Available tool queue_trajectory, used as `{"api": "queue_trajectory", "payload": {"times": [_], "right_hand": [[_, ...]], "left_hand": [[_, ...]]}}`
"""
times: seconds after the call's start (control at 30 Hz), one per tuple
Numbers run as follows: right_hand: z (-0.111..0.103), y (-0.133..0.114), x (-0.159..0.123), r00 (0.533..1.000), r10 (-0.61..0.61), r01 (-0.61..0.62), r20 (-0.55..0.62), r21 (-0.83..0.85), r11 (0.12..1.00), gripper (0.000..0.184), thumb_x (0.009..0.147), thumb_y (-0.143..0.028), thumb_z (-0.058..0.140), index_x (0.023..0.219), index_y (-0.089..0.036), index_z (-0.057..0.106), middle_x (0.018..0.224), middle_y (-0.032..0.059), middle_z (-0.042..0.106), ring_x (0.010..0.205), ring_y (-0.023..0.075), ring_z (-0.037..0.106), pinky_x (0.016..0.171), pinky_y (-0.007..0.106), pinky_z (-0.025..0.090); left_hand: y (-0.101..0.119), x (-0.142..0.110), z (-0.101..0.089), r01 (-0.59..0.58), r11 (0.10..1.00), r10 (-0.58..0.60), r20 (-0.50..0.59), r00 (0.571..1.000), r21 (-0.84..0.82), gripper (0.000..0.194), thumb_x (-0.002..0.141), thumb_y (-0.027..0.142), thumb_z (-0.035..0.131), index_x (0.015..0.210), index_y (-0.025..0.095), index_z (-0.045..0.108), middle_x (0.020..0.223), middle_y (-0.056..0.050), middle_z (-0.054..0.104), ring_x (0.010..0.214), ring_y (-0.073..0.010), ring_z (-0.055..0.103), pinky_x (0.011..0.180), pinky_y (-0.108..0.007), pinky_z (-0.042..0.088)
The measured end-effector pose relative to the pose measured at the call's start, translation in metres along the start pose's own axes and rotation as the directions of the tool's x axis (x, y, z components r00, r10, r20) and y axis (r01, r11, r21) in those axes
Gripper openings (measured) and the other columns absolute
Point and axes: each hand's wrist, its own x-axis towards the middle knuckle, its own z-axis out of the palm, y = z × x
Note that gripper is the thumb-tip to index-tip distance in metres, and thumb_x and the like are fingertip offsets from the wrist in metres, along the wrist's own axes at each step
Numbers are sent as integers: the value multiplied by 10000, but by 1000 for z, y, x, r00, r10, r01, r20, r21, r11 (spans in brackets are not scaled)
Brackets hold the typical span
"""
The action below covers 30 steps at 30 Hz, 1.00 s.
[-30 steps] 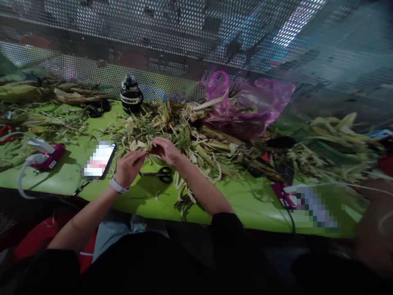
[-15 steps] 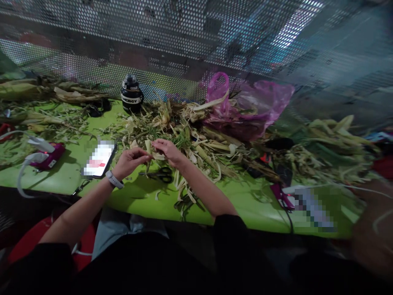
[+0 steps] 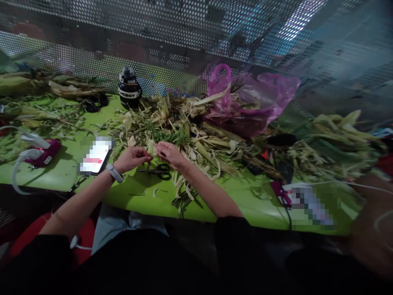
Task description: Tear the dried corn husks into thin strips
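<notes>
Between my two hands, over the table, is a pale green strip of corn husk (image 3: 151,146). My left hand (image 3: 132,159), with a white watch band at the wrist, is closed in a pinch at the strip's lower end. My right hand (image 3: 172,155) is closed with fingers curled beside the strip's right edge; what lies within its fingertips is too small to make out. Black-handled scissors (image 3: 163,171) lie on the table just below the hands. A heap of husk strips and scraps (image 3: 172,127) spreads behind and to the right of them.
On the green table (image 3: 138,205) lie a lit phone (image 3: 96,155) and a purple power block (image 3: 49,153) with white plugs. A black bottle (image 3: 129,90) and a pink plastic bag (image 3: 245,110) stand near the perforated metal screen. Another person's arm (image 3: 371,217) shows at right.
My right hand has come slightly down and its fingers are more curled. The view has shifted slightly. Small scraps now lie on the table below the scissors.
</notes>
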Motion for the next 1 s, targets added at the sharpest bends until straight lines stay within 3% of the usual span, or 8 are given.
{"api": "queue_trajectory", "payload": {"times": [0.1, 0.27, 0.47, 0.57, 0.67, 0.77, 0.87, 1.0], "right_hand": [[-8, -6, -4, 998, -51, 58, 39, -235, 970, 444, 799, -582, 572, 637, -184, 462, 544, -54, 451, 454, 61, 361, 461, 213, 279], [-20, -34, -16, 960, -268, 260, 84, -630, 732, 419, 758, -541, 657, 634, -162, 527, 681, -5, 533, 603, 85, 455, 552, 220, 359], [-11, -43, -17, 987, -90, 141, 133, -451, 882, 385, 812, -548, 593, 740, -177, 514, 589, -45, 567, 411, 58, 440, 403, 193, 348], [-8, -39, -12, 986, -111, 151, 124, -389, 909, 373, 830, -529, 580, 742, -173, 509, 606, -39, 575, 421, 54, 461, 405, 185, 372], [-14, -38, -8, 971, -237, 210, -16, -405, 890, 340, 829, -458, 605, 691, -165, 500, 671, -13, 588, 497, 58, 514, 468, 186, 418], [-23, -38, -7, 971, -206, 150, -123, -358, 921, 298, 838, -399, 593, 688, -167, 480, 777, 14, 630, 521, 61, 562, 435, 174, 386], [-30, -34, -7, 989, -16, -23, -148, -257, 966, 268, 872, -364, 539, 701, -183, 440, 648, -12, 627, 430, 68, 553, 371, 163, 327], [-29, -31, -11, 986, -2, -46, -166, -283, 958, 247, 878, -270, 518, 661, -175, 448, 564, -28, 602, 408, 70, 557, 401, 164, 376]], "left_hand": [[-1, 1, 2, 73, 995, -71, -24, 997, 68, 321, 677, 431, 740, 706, 113, 704, 587, -35, 661, 493, -90, 519, 484, -199, 385], [-4, 4, 5, 225, 972, -223, -31, 974, 71, 380, 634, 459, 767, 772, 107, 726, 653, -60, 701, 540, -114, 571, 536, -227, 452], [-11, 7, 13, 210, 970, -215, 30, 976, 120, 371, 645, 440, 756, 792, 100, 734, 659, -57, 699, 544, -118, 556, 534, -231, 437], [-10, 8, 15, 169, 969, -180, 48, 983, 178, 348, 684, 443, 723, 800, 115, 740, 682, -52, 705, 563, -124, 565, 538, -232, 436], [-8, 8, 15, 168, 980, -175, 65, 982, 103, 354, 686, 456, 724, 820, 128, 729, 746, -59, 721, 627, -141, 610, 588, -241, 468], [-8, 8, 12, 216, 976, -216, 44, 975, 1, 373, 670, 475, 739, 804, 127, 717, 719, -57, 714, 614, -133, 608, 596, -242, 476], [-7, 8, 8, 213, 975, -215, -25, 976, -57, 404, 644, 486, 760, 805, 118, 715, 681, -45, 698, 568, -108, 569, 586, -236, 466], [-8, 8, 7, 211, 973, -221, -110, 969, -93, 450, 628, 507, 765, 841, 113, 719, 700, -54, 705, 579, -112, 576, 600, -249, 479]]}}
